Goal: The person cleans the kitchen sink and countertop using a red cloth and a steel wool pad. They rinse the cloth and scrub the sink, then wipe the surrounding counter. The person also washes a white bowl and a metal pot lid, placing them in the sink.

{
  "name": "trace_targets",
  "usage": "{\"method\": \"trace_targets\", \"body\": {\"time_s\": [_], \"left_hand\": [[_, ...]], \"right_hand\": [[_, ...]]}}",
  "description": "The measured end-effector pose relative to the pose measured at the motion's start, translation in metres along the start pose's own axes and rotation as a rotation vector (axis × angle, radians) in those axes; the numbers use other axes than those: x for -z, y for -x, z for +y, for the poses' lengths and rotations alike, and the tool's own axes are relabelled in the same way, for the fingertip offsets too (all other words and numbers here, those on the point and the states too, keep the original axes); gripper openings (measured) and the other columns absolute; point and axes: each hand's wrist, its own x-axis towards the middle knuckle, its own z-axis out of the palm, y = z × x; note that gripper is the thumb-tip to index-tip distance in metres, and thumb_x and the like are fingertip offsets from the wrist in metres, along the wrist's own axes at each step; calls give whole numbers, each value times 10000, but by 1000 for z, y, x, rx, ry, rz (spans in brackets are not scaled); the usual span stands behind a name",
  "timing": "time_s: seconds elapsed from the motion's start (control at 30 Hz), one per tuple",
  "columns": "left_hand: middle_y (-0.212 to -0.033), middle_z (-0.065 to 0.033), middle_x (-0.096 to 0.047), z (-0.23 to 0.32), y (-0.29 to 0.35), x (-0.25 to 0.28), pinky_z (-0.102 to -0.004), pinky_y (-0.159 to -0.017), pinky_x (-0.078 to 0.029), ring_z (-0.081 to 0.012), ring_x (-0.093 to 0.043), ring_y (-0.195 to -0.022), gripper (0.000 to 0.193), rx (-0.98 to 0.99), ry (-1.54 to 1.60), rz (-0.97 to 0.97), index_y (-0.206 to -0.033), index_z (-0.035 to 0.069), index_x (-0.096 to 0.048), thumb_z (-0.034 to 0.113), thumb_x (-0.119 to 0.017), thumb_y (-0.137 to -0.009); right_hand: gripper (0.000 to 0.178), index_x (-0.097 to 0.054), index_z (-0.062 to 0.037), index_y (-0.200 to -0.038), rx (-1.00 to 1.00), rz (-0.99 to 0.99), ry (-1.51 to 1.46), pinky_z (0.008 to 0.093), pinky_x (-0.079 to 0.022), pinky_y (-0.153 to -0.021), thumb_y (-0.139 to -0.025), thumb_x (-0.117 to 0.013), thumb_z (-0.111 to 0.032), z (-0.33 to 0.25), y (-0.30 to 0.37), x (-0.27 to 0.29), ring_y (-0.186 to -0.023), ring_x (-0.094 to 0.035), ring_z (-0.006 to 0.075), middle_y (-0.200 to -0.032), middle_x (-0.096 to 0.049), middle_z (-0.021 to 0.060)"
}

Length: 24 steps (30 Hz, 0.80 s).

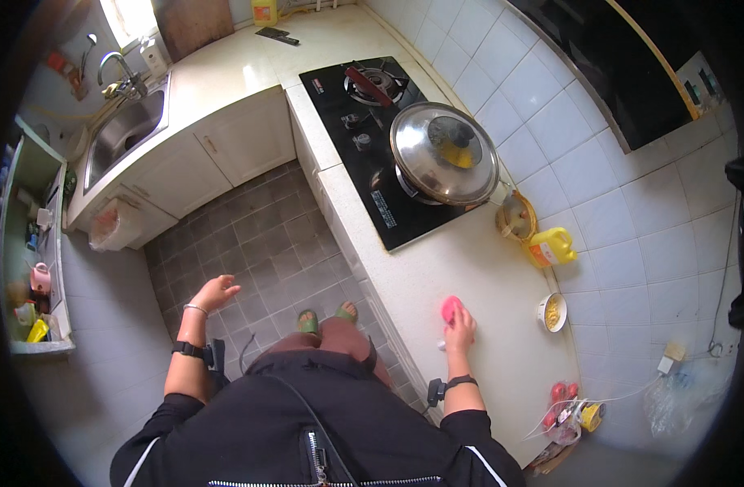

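The right hand (pixel 463 328) is closed on a pink pad (pixel 450 308) over the white counter (pixel 502 280), its fingers curled round the pad's near side. The pad pokes out past the fingertips, toward the far left – a rounded end, with the rest covered, so I cannot tell which way its long axis runs, or whether it is sponge or cloth. A small white thing (pixel 442 346) shows just left of the hand; its kind is too small to tell.

The left hand (pixel 216 292) is well apart, out over the floor tiles (pixel 262 227) with fingers loosely bent and nothing in them – so the right is much the nearer to the pad. Beyond the pad is the black stove (pixel 388 225); to its right, near the wall, stands a bowl (pixel 543 313).
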Motion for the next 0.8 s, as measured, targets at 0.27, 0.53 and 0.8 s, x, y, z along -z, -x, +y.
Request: {"method": "trace_targets", "body": {"time_s": [0.27,0.53,0.8], "left_hand": [[-1232,-230,-619,81,-50,25,-371,-957,-490,-329,-602,-1155,601,-130,-4,76,-1302,-40,-525,376,-671,-893],[-1242,-194,-622,142,-75,67,-350,-938,-501,-277,-620,-1120,597,-215,160,58,-1325,-22,-511,373,-671,-907],[-1287,-159,-595,158,-114,125,-326,-972,-474,-230,-588,-1162,576,-235,161,15,-1357,-8,-481,335,-656,-929]], "right_hand": [[597,-584,-186,-1307,-133,-93,-60,579,-249,-1114,-745,-763,-271,0,-41,34,-1425,-242,400,-1468,-423,106],[310,-661,-76,-1157,403,286,-351,420,-332,-1087,-884,-653,-224,-113,-241,151,-1280,-487,324,-1283,-610,115],[472,-620,-167,-1212,111,52,287,508,-305,-1073,-850,-628,-470,-229,-385,156,-1179,-572,279,-1146,-680,100]]}}
